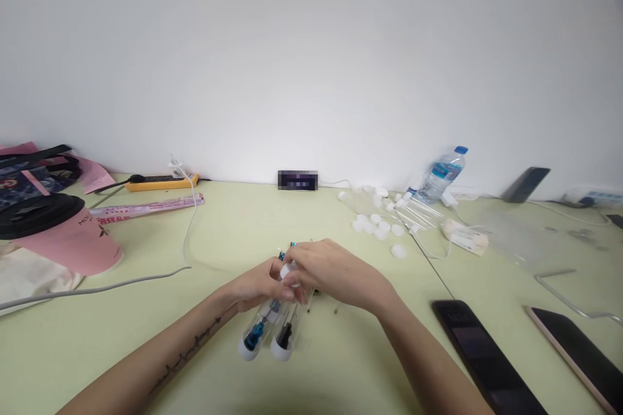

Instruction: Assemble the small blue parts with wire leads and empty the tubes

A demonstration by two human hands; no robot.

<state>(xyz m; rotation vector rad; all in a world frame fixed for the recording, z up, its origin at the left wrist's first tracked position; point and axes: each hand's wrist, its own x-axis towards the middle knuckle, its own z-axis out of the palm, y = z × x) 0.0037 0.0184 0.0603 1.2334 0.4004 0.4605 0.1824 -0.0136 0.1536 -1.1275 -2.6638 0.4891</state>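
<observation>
Near the middle of the table, my left hand (264, 284) and my right hand (331, 272) meet, with fingers closed around a small white cap (288, 270). My right hand partly covers what else they hold. Below them lie two clear tubes with white rounded ends; one (253, 338) has blue and black parts inside, the other (283, 339) black parts. More small blue and black pieces (281, 255) show just beyond my fingers.
White caps (382, 228) and thin clear sticks lie at the right, near a water bottle (442, 175). Phones (487, 356) rest at the front right. A pink cup (73, 233), a grey cable and a yellow power strip (160, 183) are at the left.
</observation>
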